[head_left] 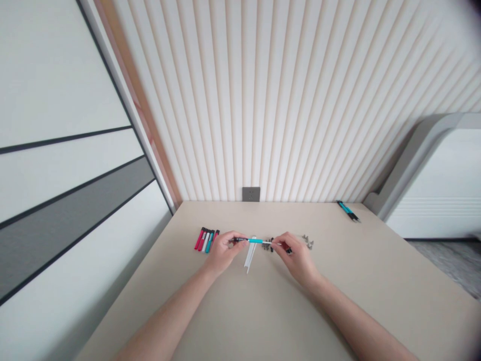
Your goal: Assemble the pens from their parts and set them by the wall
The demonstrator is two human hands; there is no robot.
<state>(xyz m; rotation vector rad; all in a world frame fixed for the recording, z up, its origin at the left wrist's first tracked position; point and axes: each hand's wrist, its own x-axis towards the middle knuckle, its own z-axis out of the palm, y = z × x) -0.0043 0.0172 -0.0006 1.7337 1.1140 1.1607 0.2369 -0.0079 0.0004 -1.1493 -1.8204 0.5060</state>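
Note:
My left hand (222,250) pinches the black end of a pen barrel (255,241) with a turquoise section. From the barrel's right end a thin white pen refill (266,242) sticks out, and the fingers of my right hand (295,253) are closed on it. A small black piece (288,250) shows at my right hand's fingers; whether it is held I cannot tell. Beneath the pen lie several white refills (250,258) in a loose bundle. Small dark and metallic parts (267,245) lie between the refills and my right hand, partly hidden by it.
Several red, white and turquoise pen barrels (205,240) lie in a row left of my left hand. Small silvery cone-shaped tips (309,243) are scattered beyond my right hand. Turquoise-and-black pens (348,211) lie at the table's (240,321) back right, near the ribbed wall (240,100).

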